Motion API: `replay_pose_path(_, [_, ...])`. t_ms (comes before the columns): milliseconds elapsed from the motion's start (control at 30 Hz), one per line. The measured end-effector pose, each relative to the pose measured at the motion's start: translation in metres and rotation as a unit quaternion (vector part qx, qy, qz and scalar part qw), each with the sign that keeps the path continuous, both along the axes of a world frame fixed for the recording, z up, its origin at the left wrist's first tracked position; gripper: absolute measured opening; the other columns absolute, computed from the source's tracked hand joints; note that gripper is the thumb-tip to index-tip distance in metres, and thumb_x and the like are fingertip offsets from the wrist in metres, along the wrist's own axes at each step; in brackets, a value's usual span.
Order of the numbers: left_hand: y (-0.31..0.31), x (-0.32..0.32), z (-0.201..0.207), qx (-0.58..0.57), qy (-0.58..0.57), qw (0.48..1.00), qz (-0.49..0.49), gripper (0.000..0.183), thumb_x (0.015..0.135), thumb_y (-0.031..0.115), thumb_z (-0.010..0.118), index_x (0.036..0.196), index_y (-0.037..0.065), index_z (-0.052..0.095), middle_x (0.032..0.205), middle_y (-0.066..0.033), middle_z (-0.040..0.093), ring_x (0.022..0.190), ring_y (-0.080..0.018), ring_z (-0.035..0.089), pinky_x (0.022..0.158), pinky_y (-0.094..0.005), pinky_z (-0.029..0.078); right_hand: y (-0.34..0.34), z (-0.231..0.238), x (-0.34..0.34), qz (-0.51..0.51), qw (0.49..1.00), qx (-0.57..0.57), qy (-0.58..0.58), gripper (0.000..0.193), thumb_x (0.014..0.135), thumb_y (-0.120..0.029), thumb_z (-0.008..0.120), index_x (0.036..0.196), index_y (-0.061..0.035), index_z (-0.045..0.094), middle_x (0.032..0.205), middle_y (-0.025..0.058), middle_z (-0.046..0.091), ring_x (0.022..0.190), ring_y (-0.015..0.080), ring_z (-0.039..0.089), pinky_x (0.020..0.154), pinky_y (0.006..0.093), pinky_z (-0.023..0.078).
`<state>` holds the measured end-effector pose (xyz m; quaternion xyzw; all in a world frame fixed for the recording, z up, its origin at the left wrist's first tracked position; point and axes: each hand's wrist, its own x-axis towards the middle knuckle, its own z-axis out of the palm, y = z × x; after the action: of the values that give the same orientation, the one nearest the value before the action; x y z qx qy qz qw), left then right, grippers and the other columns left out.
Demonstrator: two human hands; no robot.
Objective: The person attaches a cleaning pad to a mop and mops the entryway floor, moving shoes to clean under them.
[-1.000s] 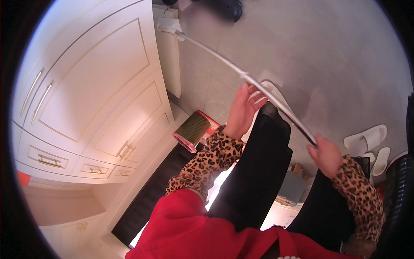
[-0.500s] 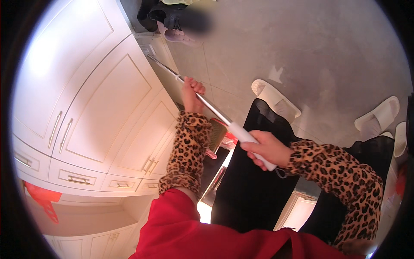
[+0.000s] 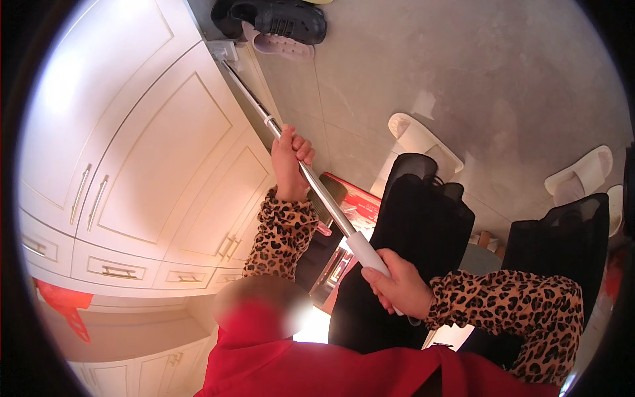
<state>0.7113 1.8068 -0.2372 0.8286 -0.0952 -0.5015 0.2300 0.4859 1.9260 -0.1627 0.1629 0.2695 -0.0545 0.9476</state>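
- left hand [image 3: 291,162] is wrapped round the metal pole [image 3: 324,196]
- right hand [image 3: 401,284] is curled on its white handle [image 3: 368,254], lol
- grey floor [image 3: 529,79], black shoe [image 3: 291,21] near its edge
- white cabinets [image 3: 159,162] alongside

Here are worn a red garment [image 3: 370,360], leopard-spotted sleeves [image 3: 509,304], loose, partly sheer black trousers [image 3: 423,221] and white slippers [image 3: 585,173].

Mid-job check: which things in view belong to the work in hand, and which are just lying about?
In use:
silver pole with white grip, held by left hand and right hand

Lying about:
black shoe
pale pink shoe
red bag
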Motion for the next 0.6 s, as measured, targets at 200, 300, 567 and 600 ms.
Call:
replay_pose_path(200, [-0.005,0.010,0.003,0.016,0.005,1.000,0.002,0.016,0.086,0.020,0.042,0.084,0.005,0.038,0.054,0.0023,0.028,0.040,-0.0059,0.028,0.035,-0.0192,0.027,-0.005,0.003,0.010,-0.020,1.000,-0.002,-0.007,0.031,0.081,-0.027,0.048,0.097,-0.0006,0.042,0.054,0.0029,0.045,0.037,0.0095,0.044,0.031,0.0229,0.037])
replay_pose_path(300, [-0.020,0.030,-0.013,0.002,0.032,0.999,0.023,0.017,0.086,0.021,0.043,0.083,0.005,0.038,0.053,0.0026,0.028,0.041,-0.0064,0.028,0.036,-0.0199,0.026,-0.025,-0.013,0.018,-0.035,0.999,-0.029,-0.006,0.029,0.082,-0.027,0.047,0.092,-0.0001,0.040,0.056,0.0032,0.044,0.035,0.0096,0.044,0.030,0.0234,0.036])
replay_pose_path(567, [0.012,0.023,0.000,0.027,0.030,0.999,0.024,0.016,0.085,0.021,0.044,0.078,0.007,0.040,0.054,0.0036,0.030,0.042,-0.0057,0.029,0.037,-0.0204,0.027,-0.021,-0.005,-0.003,0.006,0.999,0.000,-0.036,0.029,0.082,-0.025,0.045,0.091,0.0027,0.041,0.057,0.0044,0.045,0.037,0.0097,0.046,0.029,0.0234,0.038])
replay_pose_path(600, [0.015,0.020,0.001,0.049,0.012,0.998,0.039,0.018,0.086,0.020,0.042,0.074,0.007,0.039,0.054,0.0034,0.030,0.041,-0.0054,0.030,0.037,-0.0197,0.028,-0.016,-0.004,-0.004,-0.001,1.000,0.002,-0.027,0.029,0.082,-0.025,0.045,0.090,0.0030,0.041,0.057,0.0044,0.045,0.037,0.0095,0.046,0.029,0.0233,0.038])
